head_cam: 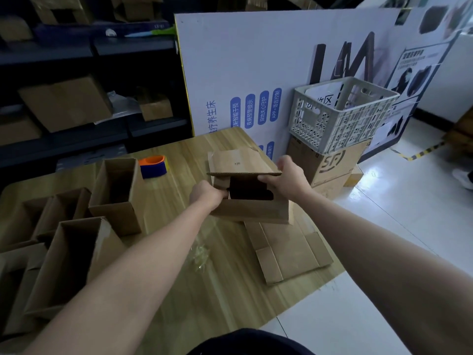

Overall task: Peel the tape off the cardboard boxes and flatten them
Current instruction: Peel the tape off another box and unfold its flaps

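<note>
**At table centre: open box held in both hands**

On the wooden table (163,278), middle of view, sits the cardboard box (252,210) being worked. Its open side faces the near side and the interior is dark. The top flap sticks out roughly level, corrugated edge towards the camera.

- Left hand (208,194): fingers curled round the box's left edge, by the small side flap. Fingertips are hidden inside.
- Right hand (288,176): grips the right end of the top flap, fingers wrapped on the edge.
- Can't tell whether the box rests on the table or is held just off it.

Just near of the box, right side of the table, is the flattened cardboard (289,249), lying flat with its flaps spread. The box's lower edge overlaps its far end in view.

Left of that is the crumpled clear tape (201,254), loose on the table top.

Left side of the table has several upright open boxes, one tall one (115,196) near centre-left and another (74,260) nearer. An orange and blue tape roll (153,166) lies far of the tall one.

Off the table, far right, a grey plastic crate (343,114) is stacked on a printed carton (332,165) on the floor. Behind both stands a white printed board (243,67). At far left, dark shelving (107,49) holds more cartons.
</note>
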